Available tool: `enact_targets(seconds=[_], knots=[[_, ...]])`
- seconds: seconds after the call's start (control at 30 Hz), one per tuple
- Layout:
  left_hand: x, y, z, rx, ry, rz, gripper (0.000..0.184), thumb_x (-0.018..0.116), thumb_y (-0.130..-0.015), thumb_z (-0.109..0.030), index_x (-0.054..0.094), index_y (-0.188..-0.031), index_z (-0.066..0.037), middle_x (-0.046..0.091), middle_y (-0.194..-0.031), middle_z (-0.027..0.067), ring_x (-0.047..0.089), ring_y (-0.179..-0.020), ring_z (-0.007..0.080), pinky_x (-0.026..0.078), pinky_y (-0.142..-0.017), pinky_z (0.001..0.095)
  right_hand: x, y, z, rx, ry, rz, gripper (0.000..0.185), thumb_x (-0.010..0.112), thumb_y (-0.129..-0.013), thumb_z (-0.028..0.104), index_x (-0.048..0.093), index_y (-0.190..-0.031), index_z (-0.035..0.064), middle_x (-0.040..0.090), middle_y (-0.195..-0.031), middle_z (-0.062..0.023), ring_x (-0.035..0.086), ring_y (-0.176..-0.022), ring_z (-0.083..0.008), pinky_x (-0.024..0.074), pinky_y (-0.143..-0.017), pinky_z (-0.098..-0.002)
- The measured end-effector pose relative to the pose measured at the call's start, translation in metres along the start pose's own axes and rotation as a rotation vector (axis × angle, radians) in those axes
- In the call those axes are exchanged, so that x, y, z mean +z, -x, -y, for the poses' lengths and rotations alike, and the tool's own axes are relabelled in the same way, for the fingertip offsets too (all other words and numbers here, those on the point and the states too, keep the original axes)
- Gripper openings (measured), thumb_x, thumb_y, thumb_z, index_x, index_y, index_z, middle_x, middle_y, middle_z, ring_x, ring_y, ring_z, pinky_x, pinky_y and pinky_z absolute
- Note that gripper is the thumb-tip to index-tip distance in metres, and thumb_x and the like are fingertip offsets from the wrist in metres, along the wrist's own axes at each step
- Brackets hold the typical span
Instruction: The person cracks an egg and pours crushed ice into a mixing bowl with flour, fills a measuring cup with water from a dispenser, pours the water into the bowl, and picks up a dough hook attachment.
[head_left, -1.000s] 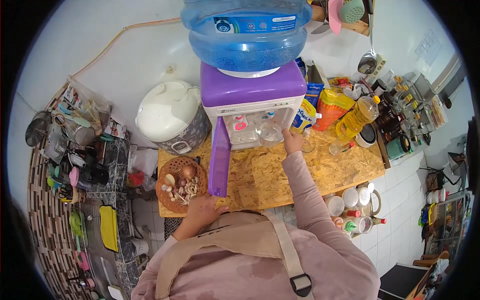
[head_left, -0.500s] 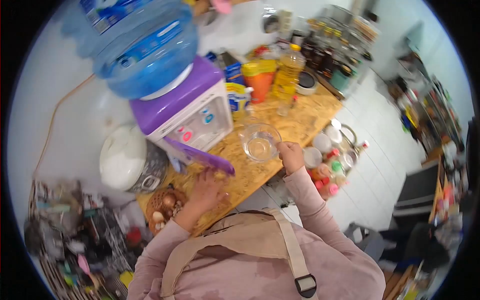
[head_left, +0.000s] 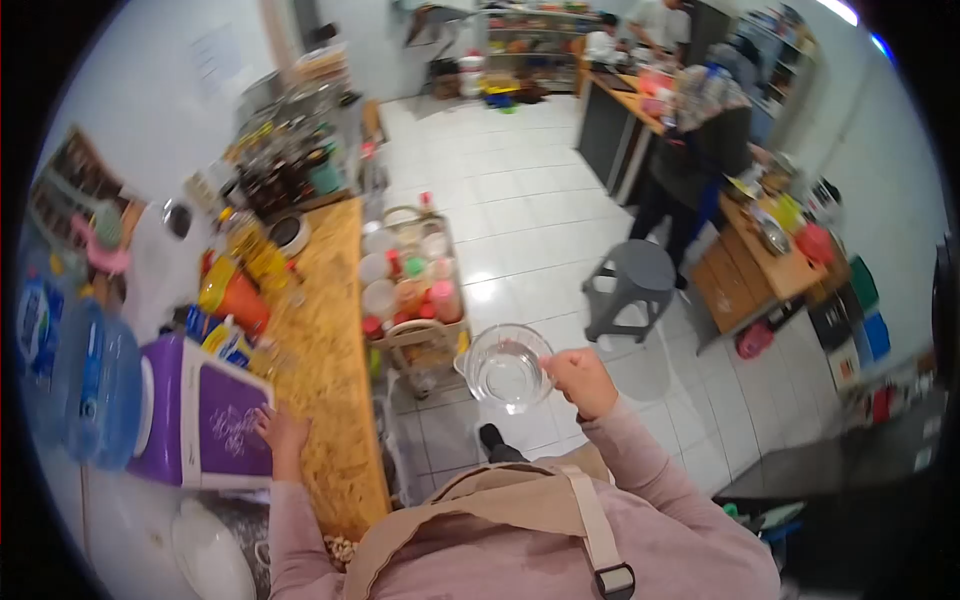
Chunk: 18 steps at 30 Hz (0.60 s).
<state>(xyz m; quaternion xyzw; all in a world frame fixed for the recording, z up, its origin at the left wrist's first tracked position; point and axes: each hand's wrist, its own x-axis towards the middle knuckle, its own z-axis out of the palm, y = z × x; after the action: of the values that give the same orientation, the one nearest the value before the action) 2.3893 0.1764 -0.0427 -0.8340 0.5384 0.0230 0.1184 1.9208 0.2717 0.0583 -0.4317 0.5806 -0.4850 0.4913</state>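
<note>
Grips clear jug (head_left: 505, 372) (holding liquid) in tightly curled right hand (head_left: 583, 383), four o'clock; rests loosely spread left hand (head_left: 285, 434) against purple dispenser (head_left: 228, 418), eight o'clock.

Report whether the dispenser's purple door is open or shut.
Shut, it appears: the purple door lies flat against the dispenser, the left hand at its edge.

The person wears a dusty-pink, long-sleeved top in plain fabric, its left sleeve (head_left: 300, 530) and right sleeve (head_left: 640, 465) reaching the wrists with soft creases. Over it lies a beige cloth apron (head_left: 450, 518) with folded layers along its far edge. A flat, paler cream webbing strap (head_left: 590, 520) runs down its right side to a black, ladder-shaped buckle (head_left: 614, 580). A dark shoe (head_left: 490, 436) shows beyond the apron.
</note>
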Motion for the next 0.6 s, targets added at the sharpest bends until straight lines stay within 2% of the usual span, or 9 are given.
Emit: enact_targets(seconds=[0.1,0.17,0.23,0.3,0.4,0.5,0.6], knots=[[-0.002,0.043,-0.086,0.316,0.115,-0.076,0.074,0.067,-0.075,-0.043,0.040,-0.135,-0.010,0.032,-0.143,0.0181,0.026,-0.134,0.0328,0.017,-0.107,0.0502,-0.059,0.061,-0.014,0.032,-0.071,-0.157,0.041,0.062,-0.083,0.024,0.048,-0.050,0.0059,0.038,-0.050,0.0064,0.031,-0.049,-0.0045,0.0249,-0.044,-0.0257],[0.021,0.068,-0.148,0.699,0.297,-0.261,0.068,0.071,-0.071,-0.037,0.046,-0.129,-0.011,0.042,-0.136,0.0143,0.035,-0.127,0.0320,0.023,-0.103,0.0500,-0.093,0.100,-0.025,0.036,-0.123,-0.284,0.039,0.062,-0.083,0.024,0.050,-0.052,0.0046,0.040,-0.050,0.0059,0.032,-0.049,-0.0044,0.0249,-0.045,-0.0249],[0.025,0.125,-0.222,1.058,0.422,-0.353,0.059,0.073,-0.069,-0.033,0.051,-0.120,-0.010,0.047,-0.130,0.0108,0.040,-0.122,0.0304,0.026,-0.100,0.0485,-0.131,0.136,-0.040,0.038,-0.150,-0.411,0.038,0.063,-0.083,0.023,0.052,-0.053,0.0039,0.041,-0.050,0.0057,0.033,-0.049,-0.0042,0.0250,-0.045,-0.0242],[0.019,0.192,-0.290,1.355,0.408,-0.206,0.052,0.072,-0.072,-0.033,0.053,-0.116,-0.011,0.052,-0.125,0.0106,0.045,-0.119,0.0291,0.032,-0.097,0.0457,-0.172,0.173,-0.053,0.050,-0.212,-0.508,0.036,0.063,-0.083,0.023,0.054,-0.054,0.0034,0.042,-0.051,0.0056,0.034,-0.049,-0.0040,0.0256,-0.045,-0.0240],[0.031,0.279,-0.384,1.743,0.305,0.147,0.048,0.068,-0.076,-0.037,0.055,-0.114,-0.010,0.057,-0.117,0.0111,0.053,-0.110,0.0294,0.040,-0.091,0.0429,-0.241,0.222,-0.066,0.049,-0.229,-0.651,0.035,0.063,-0.084,0.023,0.057,-0.057,0.0024,0.043,-0.051,0.0056,0.035,-0.050,-0.0035,0.0265,-0.045,-0.0242],[0.070,0.343,-0.477,1.888,0.097,0.342,0.047,0.064,-0.080,-0.042,0.057,-0.113,-0.009,0.062,-0.110,0.0126,0.057,-0.103,0.0312,0.045,-0.086,0.0424,-0.317,0.268,-0.067,0.058,-0.159,-0.784,0.035,0.063,-0.084,0.024,0.058,-0.059,0.0008,0.043,-0.052,0.0059,0.035,-0.051,-0.0030,0.0271,-0.045,-0.0247],[0.095,0.416,-0.563,1.850,0.018,0.555,0.047,0.062,-0.081,-0.045,0.060,-0.112,-0.009,0.062,-0.111,0.0147,0.057,-0.105,0.0322,0.045,-0.089,0.0409,-0.392,0.307,-0.084,0.073,-0.092,-0.867,0.037,0.063,-0.085,0.025,0.057,-0.060,-0.0011,0.041,-0.053,0.0064,0.034,-0.053,-0.0030,0.0274,-0.045,-0.0252]])
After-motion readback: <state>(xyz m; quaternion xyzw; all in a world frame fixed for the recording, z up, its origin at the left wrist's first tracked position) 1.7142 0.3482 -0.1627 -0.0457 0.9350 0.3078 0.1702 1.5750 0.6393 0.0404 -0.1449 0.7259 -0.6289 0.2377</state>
